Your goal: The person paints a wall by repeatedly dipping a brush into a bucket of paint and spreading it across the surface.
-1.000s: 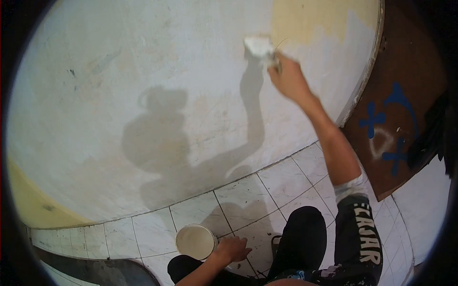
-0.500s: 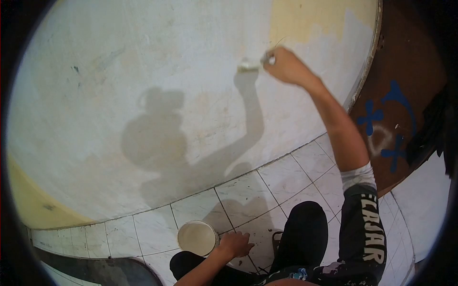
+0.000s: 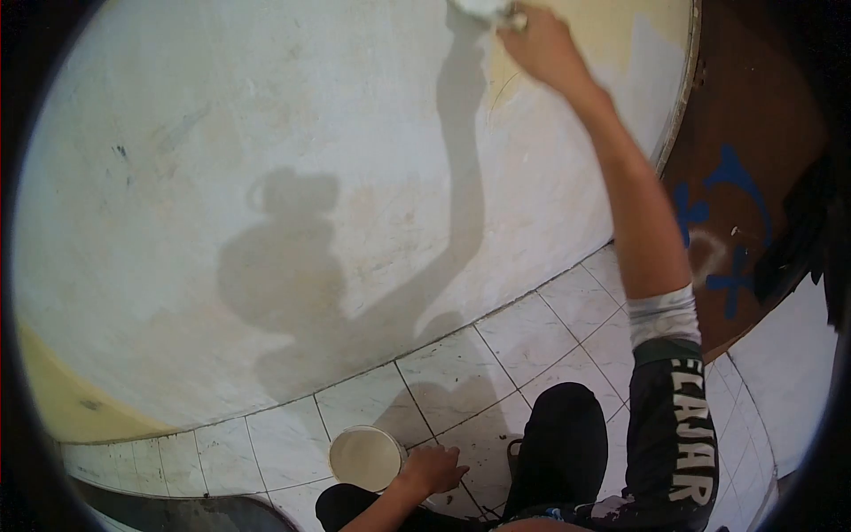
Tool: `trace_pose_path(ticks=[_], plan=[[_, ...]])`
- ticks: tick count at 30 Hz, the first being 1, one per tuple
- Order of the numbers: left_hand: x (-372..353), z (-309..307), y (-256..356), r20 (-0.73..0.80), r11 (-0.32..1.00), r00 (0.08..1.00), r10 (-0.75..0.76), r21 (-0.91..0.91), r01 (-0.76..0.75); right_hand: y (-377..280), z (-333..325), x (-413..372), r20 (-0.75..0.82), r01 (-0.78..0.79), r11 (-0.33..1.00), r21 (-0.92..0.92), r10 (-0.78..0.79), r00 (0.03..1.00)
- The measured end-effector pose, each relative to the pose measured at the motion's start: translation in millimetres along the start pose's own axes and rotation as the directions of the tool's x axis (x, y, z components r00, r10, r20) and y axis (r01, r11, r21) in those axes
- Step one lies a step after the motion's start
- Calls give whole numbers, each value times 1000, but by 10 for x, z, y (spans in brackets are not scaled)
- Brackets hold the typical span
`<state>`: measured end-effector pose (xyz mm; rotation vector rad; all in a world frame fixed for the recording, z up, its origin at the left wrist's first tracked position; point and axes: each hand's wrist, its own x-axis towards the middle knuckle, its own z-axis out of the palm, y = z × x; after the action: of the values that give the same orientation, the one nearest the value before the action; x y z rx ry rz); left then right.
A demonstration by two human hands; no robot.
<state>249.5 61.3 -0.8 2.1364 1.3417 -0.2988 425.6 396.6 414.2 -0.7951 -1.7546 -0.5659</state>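
My right hand (image 3: pixel 539 46) is closed around the handle of a paintbrush (image 3: pixel 483 9) near the top edge of the view. The brush has white paint on it and is against or close to the wall (image 3: pixel 372 115), beside a yellow patch. Contact with the wall cannot be made out for certain. My left hand (image 3: pixel 434 468) hangs beside the rim of a white bucket (image 3: pixel 365 457), its fingers loosely apart and no object visible in them. Pale paint shows inside the bucket, which stands on the floor by my knee.
White floor tiles (image 3: pixel 461 372) meet the wall's lower edge. Yellow areas (image 3: pixel 66 390) show at the wall's lower left and upper right. At right is a brown panel (image 3: pixel 740 106) with blue marks, near a dark cloth-like thing (image 3: pixel 793 235). My shadow falls across the wall.
My right hand has moved the paintbrush up the wall, towards the top edge of the view. My left hand stays beside the bucket. The view has shifted slightly.
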Motion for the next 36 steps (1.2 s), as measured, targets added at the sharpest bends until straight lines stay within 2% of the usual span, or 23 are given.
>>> trace_pose_path(ticks=[1,2,3,4,8,9,10,12,14,15,18,19,20,22,24,26,28,30,33,34,35,36], plan=[[-9,-1,0,-6,1000,1000,-4,-1,3,-61,33,-257,121,-132,991,27,128,984],[-6,-5,-3,-14,1000,1000,-7,-2,7,5,185,-549,55,-100,991,88,96,994],[10,-8,-17,-15,1000,1000,-6,-2,6,35,240,-835,128,-173,981,84,162,978],[21,3,-21,-6,1000,1000,-6,-9,6,-67,220,-1104,186,-274,949,156,244,952],[27,-13,16,32,1000,999,-19,6,19,-96,177,-1897,509,-429,900,75,335,792],[32,-2,19,28,1000,999,-18,12,18,-88,127,-1985,583,-449,893,36,346,735],[39,28,10,26,1000,1000,10,1,-10,-33,91,-2051,575,-445,895,39,344,742],[53,38,18,8,999,999,36,2,-36,120,7,-2082,712,-540,842,-12,386,586],[69,22,57,97,1000,995,-21,-19,23,247,-155,-1824,705,-485,874,-22,357,612],[84,39,48,86,1000,996,-21,-10,22,300,-233,-1626,709,-431,902,-41,330,623],[145,90,-3,58,999,998,-24,-30,26,462,-362,-815,616,-305,952,-16,250,747],[170,91,-17,101,999,994,-34,-20,36,494,-380,-506,575,-274,962,3,223,788],[184,83,-22,146,999,988,-44,-11,46,404,-476,-180,578,-349,937,-8,289,764],[184,27,-2,171,999,984,-49,-13,52,442,-590,386,547,-302,951,63,220,808],[191,19,-1,200,998,978,-56,-16,60,345,-807,839,579,-301,953,-29,262,772],[210,58,-35,206,996,975,-81,-15,86,-257,-1224,1056,474,-334,909,-249,415,777],[218,99,-92,174,996,982,-77,-27,83,-292,-1310,1229,361,-346,917,-200,397,844],[217,127,-131,142,996,987,-73,-37,79,-302,-1282,1325,305,-387,908,-158,418,856],[213,149,-142,126,995,988,-86,-37,91,-103,-1013,1278,157,-310,951,0,306,939],[201,118,-127,143,995,986,-83,-38,89,-31,-796,1142,41,-327,945,24,326,945],[188,101,-123,160,995,984,-79,-41,86,198,-592,1088,131,-235,972,6,233,964],[179,105,-128,161,996,984,-76,-43,83,549,-222,913,-75,132,991,-31,-134,988]])
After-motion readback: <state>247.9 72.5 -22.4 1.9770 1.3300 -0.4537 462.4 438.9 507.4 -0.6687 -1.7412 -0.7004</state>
